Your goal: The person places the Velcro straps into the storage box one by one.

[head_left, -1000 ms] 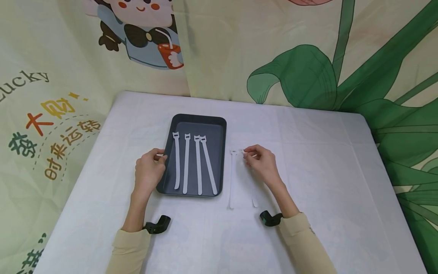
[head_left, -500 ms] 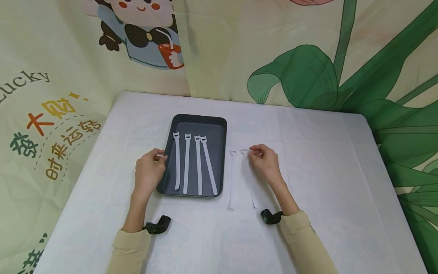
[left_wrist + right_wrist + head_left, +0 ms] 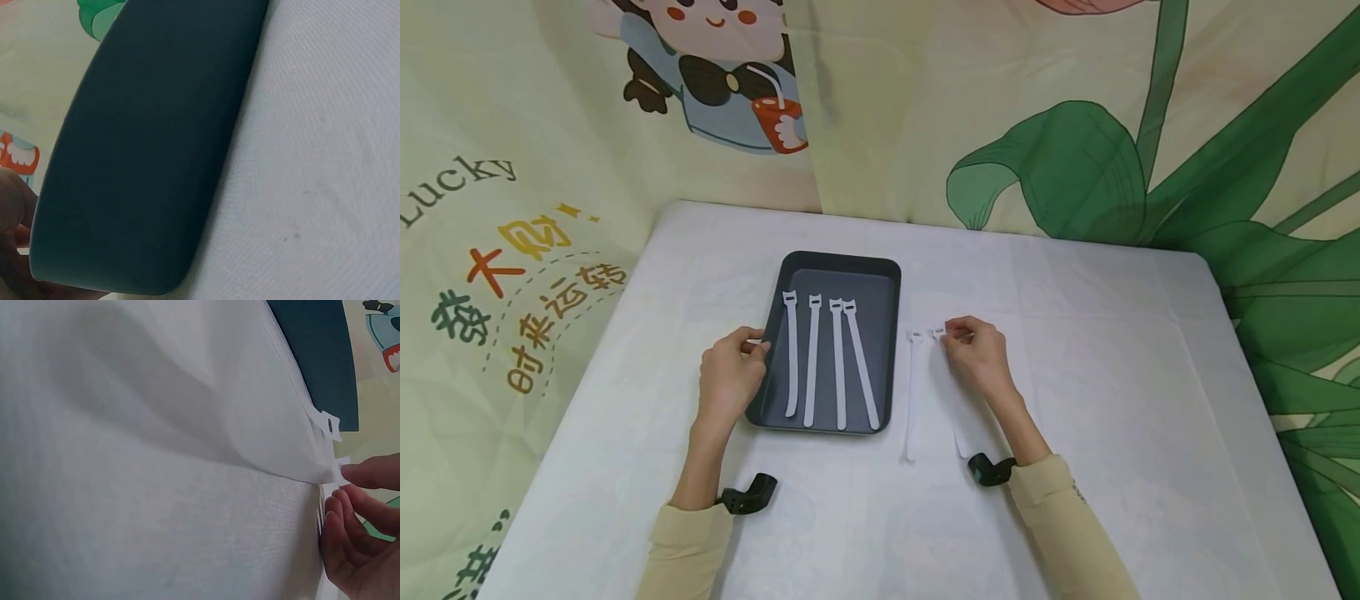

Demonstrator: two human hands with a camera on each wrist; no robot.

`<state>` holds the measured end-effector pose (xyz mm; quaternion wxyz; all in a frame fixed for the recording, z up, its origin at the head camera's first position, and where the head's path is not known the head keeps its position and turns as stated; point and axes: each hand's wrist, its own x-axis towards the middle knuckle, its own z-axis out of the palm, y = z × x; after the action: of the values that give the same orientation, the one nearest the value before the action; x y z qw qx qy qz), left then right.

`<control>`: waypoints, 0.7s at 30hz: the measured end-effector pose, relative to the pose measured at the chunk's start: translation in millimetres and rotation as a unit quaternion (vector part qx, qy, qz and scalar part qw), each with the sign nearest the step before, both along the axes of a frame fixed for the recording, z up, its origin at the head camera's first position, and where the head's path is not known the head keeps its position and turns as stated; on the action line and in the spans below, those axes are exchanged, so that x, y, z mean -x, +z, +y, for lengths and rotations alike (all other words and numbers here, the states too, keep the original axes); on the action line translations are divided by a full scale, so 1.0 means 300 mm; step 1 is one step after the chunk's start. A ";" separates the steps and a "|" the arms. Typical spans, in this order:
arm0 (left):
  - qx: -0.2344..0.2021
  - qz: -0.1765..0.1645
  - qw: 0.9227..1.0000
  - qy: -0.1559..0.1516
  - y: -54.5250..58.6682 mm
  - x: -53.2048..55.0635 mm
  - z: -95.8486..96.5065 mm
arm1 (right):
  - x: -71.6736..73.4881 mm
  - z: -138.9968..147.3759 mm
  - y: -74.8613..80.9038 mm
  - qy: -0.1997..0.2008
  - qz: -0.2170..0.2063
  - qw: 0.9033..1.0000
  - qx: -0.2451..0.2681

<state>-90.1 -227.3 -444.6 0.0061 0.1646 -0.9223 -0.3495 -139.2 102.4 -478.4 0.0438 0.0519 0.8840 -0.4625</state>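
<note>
My left hand (image 3: 730,379) grips the left side of a dark grey tray (image 3: 895,342), thumb and fingers at its rim. Inside the tray, several white strap cable ties (image 3: 812,358) with slotted heads lie lengthwise, roughly side by side. To the right of the tray, my right hand (image 3: 977,354) pinches the slotted head of another white cable tie (image 3: 938,334) between thumb and forefinger; its middle is partly hidden by the hand. One more cable tie (image 3: 912,392) lies between this one and the tray. In the right wrist view, the thumb presses on the head of the held tie (image 3: 340,467).
A white cloth (image 3: 1112,400) covers the table. Behind it hangs a printed curtain (image 3: 880,108) with green leaves and a cartoon figure. A black wrist camera (image 3: 748,493) sits on the left wrist, another (image 3: 991,470) on the right.
My right hand drew slightly right from the cable tie's head, then came back onto it. My left hand has stayed at the tray's side. The head view has shifted a little.
</note>
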 end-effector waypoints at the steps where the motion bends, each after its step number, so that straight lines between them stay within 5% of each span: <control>1: 0.000 0.000 1.000 0.000 0.000 0.000 0.000 | 0.001 -0.001 -0.002 0.000 0.001 1.000 -0.001; 21: 0.005 0.010 1.000 -0.003 -0.007 0.000 -0.003 | -0.035 -0.014 0.002 0.024 0.004 1.000 -0.008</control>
<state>-90.0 -228.2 -446.8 0.0153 0.1585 -0.9243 -0.3468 -128.7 98.2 -477.9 0.0511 0.0288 0.8891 -0.4540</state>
